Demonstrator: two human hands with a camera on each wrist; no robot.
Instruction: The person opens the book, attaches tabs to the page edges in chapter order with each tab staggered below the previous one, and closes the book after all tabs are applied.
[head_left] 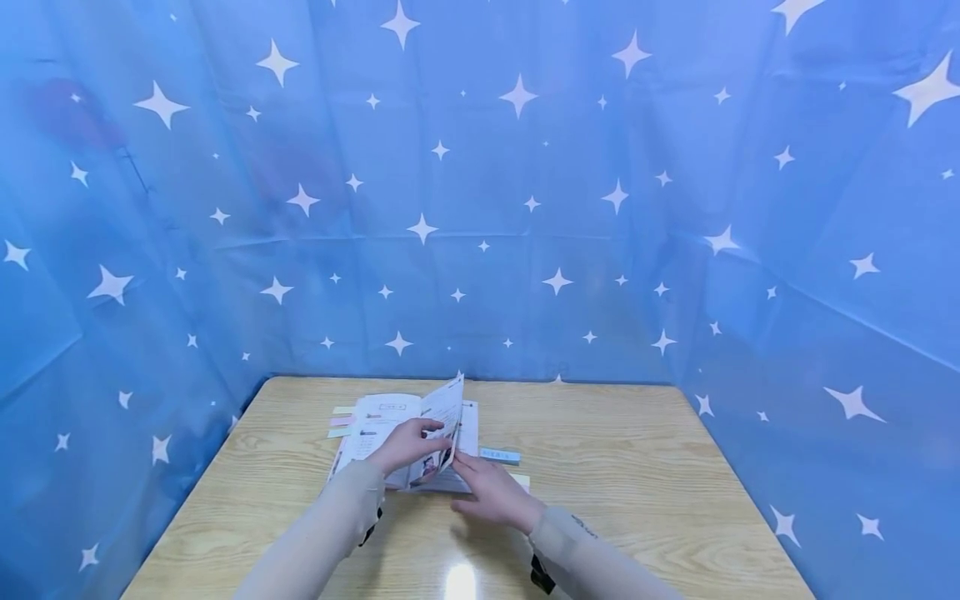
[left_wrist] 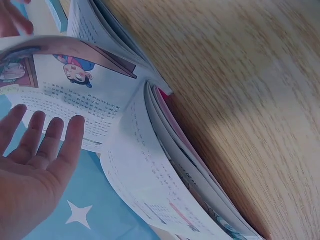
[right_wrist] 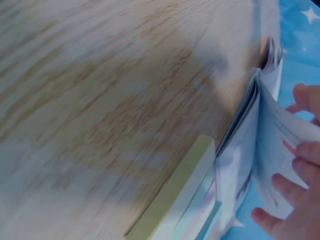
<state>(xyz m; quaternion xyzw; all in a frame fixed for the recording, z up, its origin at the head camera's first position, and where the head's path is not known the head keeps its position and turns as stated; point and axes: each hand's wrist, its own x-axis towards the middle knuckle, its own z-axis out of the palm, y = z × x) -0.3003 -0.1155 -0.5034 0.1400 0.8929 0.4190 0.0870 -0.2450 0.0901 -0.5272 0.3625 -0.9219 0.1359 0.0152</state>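
Observation:
An open book (head_left: pixel 386 425) with printed text lies on the table, one page (head_left: pixel 446 404) standing up from its middle. My left hand (head_left: pixel 408 444) is over the left side, its fingers reaching to the raised page; in the left wrist view its fingers (left_wrist: pixel 75 137) are extended and parted beside a page with a cartoon figure. On the page's other side, my right hand (head_left: pixel 495 492) has its fingertips at the page's lower right edge. In the right wrist view the right fingers (right_wrist: pixel 287 189) lie spread against the page, with the left hand (right_wrist: pixel 307 100) partly showing above.
Coloured index tabs (head_left: pixel 341 422) stick out from the book's left side, and a blue tab (head_left: pixel 500 456) from its right. The wooden table (head_left: pixel 615 467) extends around it. A blue star-patterned curtain (head_left: pixel 480 192) hangs behind and at both sides.

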